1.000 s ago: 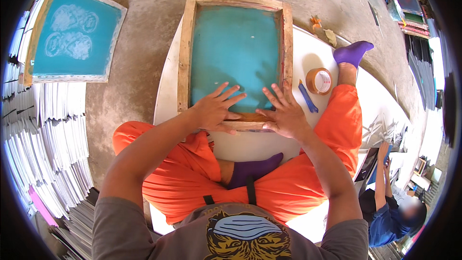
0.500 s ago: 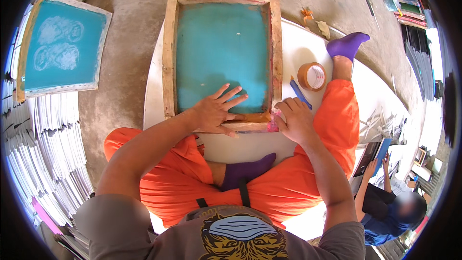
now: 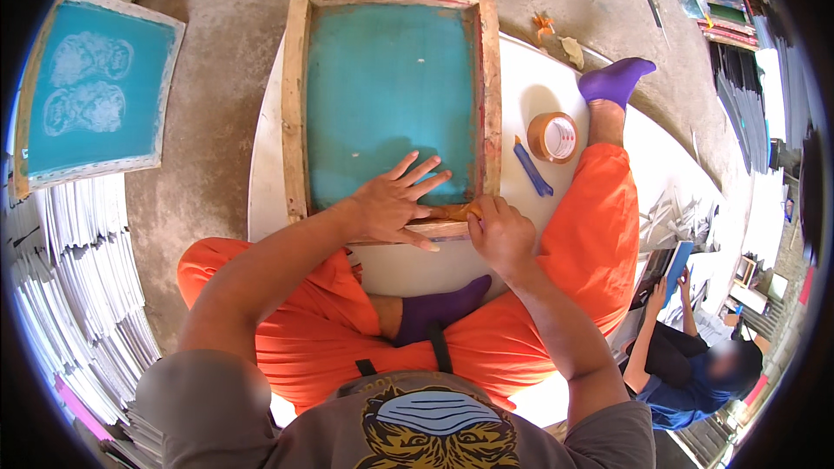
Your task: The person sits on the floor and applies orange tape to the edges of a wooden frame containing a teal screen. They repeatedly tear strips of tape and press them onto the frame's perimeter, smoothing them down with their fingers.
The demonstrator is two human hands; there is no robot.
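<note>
A wooden screen frame (image 3: 295,104) with teal mesh (image 3: 391,78) lies flat on a white board (image 3: 530,69) in front of my crossed legs. My left hand (image 3: 395,204) rests flat on the near part of the mesh and the near bar, fingers spread. My right hand (image 3: 501,234) is curled at the near right corner of the frame, fingertips pinched on a strip of brown tape (image 3: 456,211) lying along the near bar. The two hands almost touch.
A roll of brown tape (image 3: 554,136) and a blue cutter (image 3: 531,168) lie on the board right of the frame. A second teal screen (image 3: 91,91) lies at far left above stacked white sheets (image 3: 69,287). Another person (image 3: 686,356) sits at lower right.
My right hand went from spread flat on the near bar to curled with fingertips pinched on the tape at the corner. My left hand stayed flat in place.
</note>
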